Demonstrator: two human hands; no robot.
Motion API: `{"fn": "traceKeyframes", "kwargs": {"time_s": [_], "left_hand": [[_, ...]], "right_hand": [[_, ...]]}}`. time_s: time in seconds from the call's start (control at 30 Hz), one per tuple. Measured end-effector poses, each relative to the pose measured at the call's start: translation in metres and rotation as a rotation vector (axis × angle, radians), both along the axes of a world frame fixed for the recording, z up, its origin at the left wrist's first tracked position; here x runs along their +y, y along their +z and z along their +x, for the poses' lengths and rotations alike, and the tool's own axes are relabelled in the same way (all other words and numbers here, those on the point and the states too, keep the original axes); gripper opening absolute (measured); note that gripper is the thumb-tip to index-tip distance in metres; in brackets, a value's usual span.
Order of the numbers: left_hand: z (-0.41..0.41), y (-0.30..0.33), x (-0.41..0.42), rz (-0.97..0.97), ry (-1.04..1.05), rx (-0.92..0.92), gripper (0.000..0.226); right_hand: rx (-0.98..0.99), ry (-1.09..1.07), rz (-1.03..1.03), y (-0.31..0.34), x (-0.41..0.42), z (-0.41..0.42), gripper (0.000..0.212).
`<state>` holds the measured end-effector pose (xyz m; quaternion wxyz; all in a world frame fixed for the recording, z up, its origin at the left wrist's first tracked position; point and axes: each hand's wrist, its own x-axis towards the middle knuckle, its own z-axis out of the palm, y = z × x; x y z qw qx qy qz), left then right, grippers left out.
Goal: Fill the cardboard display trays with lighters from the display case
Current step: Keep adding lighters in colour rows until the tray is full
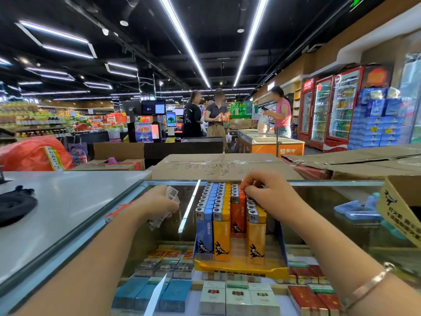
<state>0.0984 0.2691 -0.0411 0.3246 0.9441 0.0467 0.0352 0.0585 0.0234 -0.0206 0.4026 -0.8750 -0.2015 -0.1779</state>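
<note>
A yellow cardboard display tray (239,269) stands on the glass display case (319,201), holding rows of upright blue, yellow and orange lighters (218,215). My right hand (266,195) rests on top of the far right rows, fingers pinched on the lighter heads. My left hand (159,204) hovers left of the tray, closed around crumpled clear plastic wrapping (170,195) with a printed code on it. A second cardboard tray box (401,206) with a black animal logo sits at the right edge.
Cigarette packs (237,297) lie under the glass. A white counter (63,201) with a black cloth (16,204) lies to the left. Flattened cardboard boxes (218,167) stand behind the case. Blue objects (357,208) lie by the right box. Shoppers stand far off.
</note>
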Motion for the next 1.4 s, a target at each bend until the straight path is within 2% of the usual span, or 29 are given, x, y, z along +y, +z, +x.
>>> {"fn": "traceKeyframes", "kwargs": {"time_s": [0.07, 0.13, 0.2, 0.27, 0.33, 0.43, 0.53, 0.6, 0.67, 0.73, 0.83, 0.9, 0.97, 1.07, 1.13, 1.2, 1.33, 1.4], "left_hand": [[-0.012, 0.014, -0.008, -0.288, -0.036, -0.115, 0.033], [-0.024, 0.032, -0.020, -0.731, -0.126, -0.205, 0.042], [-0.036, 0.048, -0.038, -1.085, -0.255, -0.264, 0.052], [-0.046, 0.057, -0.060, -1.299, -0.355, -0.325, 0.047], [-0.052, 0.059, -0.079, -1.398, -0.370, -0.359, 0.040], [-0.054, 0.055, -0.094, -1.397, -0.357, -0.407, 0.041], [-0.055, 0.051, -0.095, -1.373, -0.348, -0.459, 0.051], [-0.058, 0.048, -0.094, -1.342, -0.364, -0.456, 0.060], [-0.061, 0.048, -0.093, -1.324, -0.379, -0.464, 0.061], [-0.062, 0.050, -0.088, -1.323, -0.384, -0.478, 0.052], [-0.061, 0.052, -0.082, -1.352, -0.353, -0.455, 0.027], [-0.058, 0.052, -0.081, -1.394, -0.358, -0.428, 0.014], [-0.057, 0.051, -0.082, -1.402, -0.376, -0.403, 0.014], [-0.058, 0.050, -0.082, -1.328, -0.347, -0.404, 0.024], [-0.057, 0.047, -0.081, -1.247, -0.328, -0.406, 0.020], [-0.057, 0.046, -0.081, -1.188, -0.344, -0.392, 0.033], [-0.059, 0.047, -0.082, -1.184, -0.442, -0.344, 0.011], [-0.059, 0.047, -0.083, -1.178, -0.473, -0.365, 0.010]], "right_hand": [[0.004, -0.007, -0.030, 0.000, -0.001, 0.001, 0.016], [0.006, -0.008, -0.042, -0.001, -0.003, 0.002, 0.015], [-0.008, -0.002, -0.012, -0.001, -0.004, 0.001, 0.019], [-0.058, 0.007, 0.093, 0.003, -0.004, -0.001, 0.023], [-0.114, 0.039, 0.226, 0.010, -0.004, -0.007, 0.022], [-0.080, 0.212, 0.342, 0.021, 0.000, -0.018, 0.022], [-0.020, 0.364, 0.317, 0.024, 0.008, -0.028, 0.034], [-0.055, 0.364, 0.286, 0.023, 0.013, -0.033, 0.033], [-0.110, 0.325, 0.286, 0.021, 0.016, -0.035, 0.026], [-0.152, 0.285, 0.349, 0.023, 0.014, -0.034, 0.019], [-0.201, 0.247, 0.517, 0.031, 0.003, -0.032, 0.014], [-0.224, 0.221, 0.642, 0.035, -0.008, -0.031, 0.019], [-0.237, 0.179, 0.716, 0.035, -0.020, -0.031, 0.026], [-0.276, 0.051, 0.659, 0.032, -0.033, -0.031, 0.029], [-0.270, -0.010, 0.615, 0.031, -0.039, -0.029, 0.027], [-0.242, -0.001, 0.575, 0.032, -0.042, -0.028, 0.028], [-0.170, 0.100, 0.341, 0.034, -0.044, -0.031, 0.027], [-0.137, 0.092, 0.166, 0.033, -0.044, -0.030, 0.024]]}}
